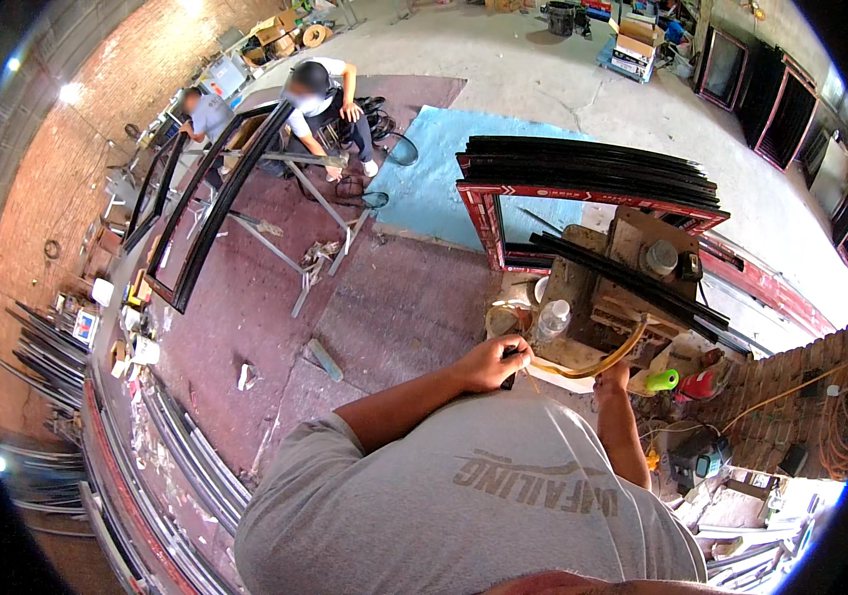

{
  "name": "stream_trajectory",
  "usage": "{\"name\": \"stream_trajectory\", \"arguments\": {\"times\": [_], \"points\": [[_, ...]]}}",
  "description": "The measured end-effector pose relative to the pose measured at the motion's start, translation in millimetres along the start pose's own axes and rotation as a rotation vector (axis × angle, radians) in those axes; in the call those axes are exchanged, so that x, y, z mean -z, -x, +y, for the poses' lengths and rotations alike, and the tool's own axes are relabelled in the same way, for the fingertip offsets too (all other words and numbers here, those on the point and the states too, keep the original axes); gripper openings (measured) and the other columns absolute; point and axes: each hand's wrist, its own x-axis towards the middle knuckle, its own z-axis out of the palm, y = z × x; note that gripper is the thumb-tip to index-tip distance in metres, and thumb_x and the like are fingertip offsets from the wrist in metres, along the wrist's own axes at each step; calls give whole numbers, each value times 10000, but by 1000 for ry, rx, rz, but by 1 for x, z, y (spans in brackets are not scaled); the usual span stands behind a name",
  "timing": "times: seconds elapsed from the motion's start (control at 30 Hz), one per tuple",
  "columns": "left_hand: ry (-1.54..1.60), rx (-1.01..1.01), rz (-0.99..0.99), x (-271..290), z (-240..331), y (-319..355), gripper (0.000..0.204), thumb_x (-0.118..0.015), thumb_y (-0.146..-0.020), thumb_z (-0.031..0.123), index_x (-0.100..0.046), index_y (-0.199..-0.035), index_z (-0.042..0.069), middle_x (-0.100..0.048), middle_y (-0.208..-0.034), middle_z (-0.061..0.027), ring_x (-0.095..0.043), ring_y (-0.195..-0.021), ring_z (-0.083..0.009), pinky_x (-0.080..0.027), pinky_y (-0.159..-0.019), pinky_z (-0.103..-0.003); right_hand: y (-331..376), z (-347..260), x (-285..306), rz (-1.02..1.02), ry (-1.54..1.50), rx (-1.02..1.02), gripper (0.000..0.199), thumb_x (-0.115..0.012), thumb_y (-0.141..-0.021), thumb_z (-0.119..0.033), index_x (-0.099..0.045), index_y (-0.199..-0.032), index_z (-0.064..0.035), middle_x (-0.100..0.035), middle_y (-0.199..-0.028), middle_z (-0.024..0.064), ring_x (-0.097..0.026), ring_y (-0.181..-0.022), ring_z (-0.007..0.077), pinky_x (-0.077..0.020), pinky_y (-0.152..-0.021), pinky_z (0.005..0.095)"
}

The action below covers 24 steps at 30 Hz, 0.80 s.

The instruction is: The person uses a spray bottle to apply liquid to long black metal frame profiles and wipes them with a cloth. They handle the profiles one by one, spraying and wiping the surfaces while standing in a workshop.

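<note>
The left hand is curled almost shut around a small dark tool and the near end of a yellowish strip, which arcs from there across to the right in a shallow bow, just in front of the cluttered wooden workbench. That sag suggests the strip is light, soft and springy, more like rubbery tubing or flexible trim than anything stiff; it looks best gripped close to each end, as now, since a hold in the middle would let both ends flop. Behind it stand a clear plastic bottle and a bundle of black profiles lying slantwise across the bench. Farther right, the right hand is closed on the strip's other end, fingers pinched tight, though exactly how they wrap it I cannot tell. A green roll sits just right of that hand.
</note>
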Motion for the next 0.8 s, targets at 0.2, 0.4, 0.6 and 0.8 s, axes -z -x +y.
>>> {"name": "stream_trajectory", "arguments": {"times": [0.2, 0.4, 0.6, 0.8], "points": [[5, 8, -5, 0, 3, 9, 194, -559, -1055, 233, -630, -1065, 52, -618, -849, 17, -573, -781, -84, -485, -721, -286, 24, -12, -8, 17, 59, -54, 171, -538, -1001, -168, -616, -873, -87, -490, -598, 9, -401, -424, 140, -274, -389, 317], [7, -30, 27, -2, 15, 21, 187, -567, -1050, 229, -625, -1061, 51, -614, -846, 13, -575, -782, -87, -484, -722, -282, 23, -14, -5, 19, 153, -61, 228, -558, -940, -239, -495, -726, -194, -400, -566, -33, -362, -436, 127, -244, -422, 303], [19, -76, 67, -3, 0, 33, 165, -569, -1044, 207, -616, -1039, 49, -605, -868, 11, -570, -799, -91, -484, -733, -282, 33, -24, -10, -7, 189, -125, 263, -495, -978, -283, -486, -729, -198, -369, -543, -42, -333, -406, 126, -251, -395, 304], [71, -63, 75, -7, 3, 41, 152, -582, -1029, 189, -623, -1033, 43, -602, -889, 19, -552, -815, -76, -476, -740, -274, 21, -20, 4, -78, 185, -124, 308, -450, -992, -337, -461, -717, -198, -384, -528, -34, -343, -385, 134, -263, -382, 312]]}}
